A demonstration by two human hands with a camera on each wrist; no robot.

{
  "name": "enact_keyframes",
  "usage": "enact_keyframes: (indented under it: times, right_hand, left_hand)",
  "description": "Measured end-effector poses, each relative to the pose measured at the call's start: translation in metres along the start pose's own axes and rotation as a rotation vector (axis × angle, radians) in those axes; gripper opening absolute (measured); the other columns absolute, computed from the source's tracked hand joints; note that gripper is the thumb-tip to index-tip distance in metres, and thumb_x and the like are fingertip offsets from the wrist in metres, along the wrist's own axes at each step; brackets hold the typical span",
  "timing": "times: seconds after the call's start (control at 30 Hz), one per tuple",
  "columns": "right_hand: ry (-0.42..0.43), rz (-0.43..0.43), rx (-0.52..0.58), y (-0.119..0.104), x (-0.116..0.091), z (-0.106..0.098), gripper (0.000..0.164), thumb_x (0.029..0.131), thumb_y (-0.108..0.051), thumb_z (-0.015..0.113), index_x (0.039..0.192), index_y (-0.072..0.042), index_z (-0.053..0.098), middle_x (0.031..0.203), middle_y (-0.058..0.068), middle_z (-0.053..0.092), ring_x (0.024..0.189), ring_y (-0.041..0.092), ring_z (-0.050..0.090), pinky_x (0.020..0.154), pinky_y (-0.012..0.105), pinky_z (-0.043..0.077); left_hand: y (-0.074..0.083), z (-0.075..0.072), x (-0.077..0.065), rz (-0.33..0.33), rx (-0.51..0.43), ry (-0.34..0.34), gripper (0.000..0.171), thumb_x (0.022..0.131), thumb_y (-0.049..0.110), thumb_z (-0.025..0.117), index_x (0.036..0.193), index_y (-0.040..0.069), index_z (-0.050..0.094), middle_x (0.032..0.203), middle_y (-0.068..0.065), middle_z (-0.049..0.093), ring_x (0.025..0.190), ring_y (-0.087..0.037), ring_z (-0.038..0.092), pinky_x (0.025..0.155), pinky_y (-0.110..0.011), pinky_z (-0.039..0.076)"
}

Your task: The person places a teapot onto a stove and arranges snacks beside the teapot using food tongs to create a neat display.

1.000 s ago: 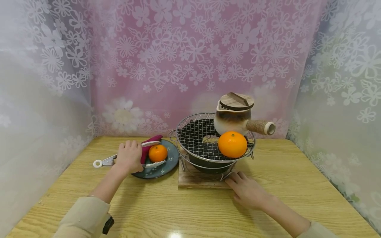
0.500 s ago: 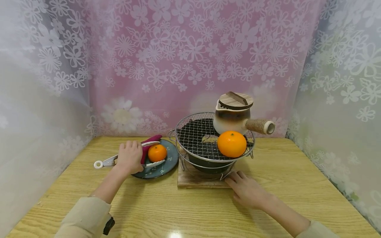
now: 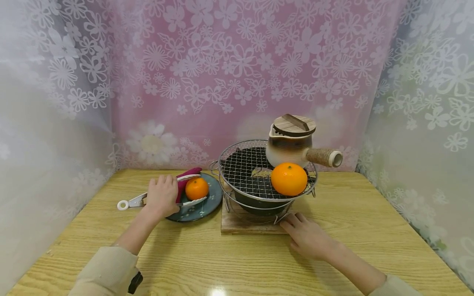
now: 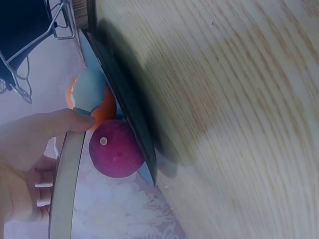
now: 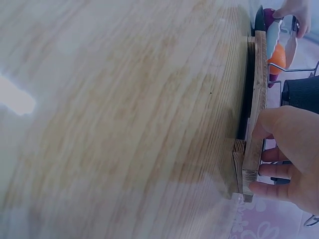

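Observation:
My left hand [image 3: 162, 195] holds metal tongs [image 3: 133, 202] with pale scalloped tips. Those tips lie on either side of a small mandarin [image 3: 197, 188] over a dark blue-green plate [image 3: 213, 201]. Beside the mandarin on the plate is a purple sweet potato [image 4: 117, 149], partly hidden by the tongs and hand in the head view. My right hand [image 3: 309, 237] grips the front right corner of a wooden board [image 5: 257, 94], thumb and fingertips against its edges. On that board stands a dark round grill stove [image 3: 259, 209] in a wire frame.
A round wire mesh [image 3: 240, 168] tops the stove. It bears a larger orange [image 3: 289, 179] and a brown-and-cream teapot [image 3: 285, 151] with a wooden lid and a cord-wrapped handle pointing right. Flowered curtains [image 3: 237, 82] enclose the table [image 3: 222, 263] at the back and sides.
The tongs and the small mandarin have risen very slightly in the last half second. My right hand stays at the board's corner.

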State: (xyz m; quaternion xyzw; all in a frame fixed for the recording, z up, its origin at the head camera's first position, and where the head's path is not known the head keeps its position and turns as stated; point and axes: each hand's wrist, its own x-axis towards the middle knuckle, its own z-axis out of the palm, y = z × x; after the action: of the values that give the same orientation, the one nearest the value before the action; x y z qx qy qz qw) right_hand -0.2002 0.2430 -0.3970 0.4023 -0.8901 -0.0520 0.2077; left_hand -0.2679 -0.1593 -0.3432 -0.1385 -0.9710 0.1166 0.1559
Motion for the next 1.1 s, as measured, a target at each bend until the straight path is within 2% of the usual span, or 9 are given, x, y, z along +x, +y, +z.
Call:
enact_keyframes:
  times: [0.23,0.53,0.67,0.83,1.1]
  right_hand:
    - [-0.017,0.013,0.014,0.000,-0.001,0.000,0.033,0.073,-0.008,0.066,0.104,-0.005,0.058,0.099,0.010,0.051,0.083,0.026,0.049,0.070,0.039,0.045]
    - [-0.006,0.001,0.000,0.000,-0.002,0.003,0.034,0.072,-0.010,0.067,0.104,-0.004,0.058,0.099,0.010,0.051,0.084,0.026,0.050,0.072,0.039,0.045]
    - [0.008,-0.003,0.002,0.001,-0.002,0.004,0.034,0.071,-0.009,0.067,0.103,-0.004,0.058,0.099,0.010,0.051,0.083,0.026,0.049,0.071,0.039,0.045]
    - [0.032,-0.007,0.002,0.001,-0.001,0.003,0.032,0.071,-0.008,0.066,0.102,-0.005,0.058,0.097,0.009,0.050,0.081,0.025,0.048,0.069,0.038,0.044]
    - [0.002,0.007,0.004,0.000,0.000,0.001,0.032,0.073,-0.009,0.066,0.103,-0.005,0.058,0.098,0.009,0.050,0.081,0.025,0.048,0.070,0.039,0.044]
  left_hand:
    - [-0.002,-0.003,-0.001,-0.016,-0.026,0.059,0.083,0.056,0.042,0.084,0.115,-0.009,0.053,0.098,-0.017,0.051,0.090,-0.033,0.045,0.071,-0.043,0.035]
    - [-0.009,-0.007,-0.005,-0.039,-0.094,0.069,0.079,0.057,0.038,0.083,0.112,-0.009,0.052,0.098,-0.018,0.051,0.094,-0.035,0.044,0.074,-0.046,0.035]
    - [-0.013,-0.013,-0.006,-0.050,-0.125,0.068,0.079,0.057,0.038,0.083,0.112,-0.009,0.051,0.099,-0.019,0.051,0.095,-0.036,0.043,0.074,-0.047,0.035]
    - [-0.018,-0.024,-0.007,-0.058,-0.150,0.049,0.085,0.059,0.038,0.082,0.120,-0.010,0.049,0.109,-0.022,0.051,0.099,-0.037,0.042,0.076,-0.048,0.035]
    - [-0.027,-0.042,-0.011,-0.082,-0.166,0.059,0.081,0.062,0.034,0.078,0.123,-0.010,0.047,0.113,-0.023,0.050,0.102,-0.039,0.041,0.077,-0.050,0.034]
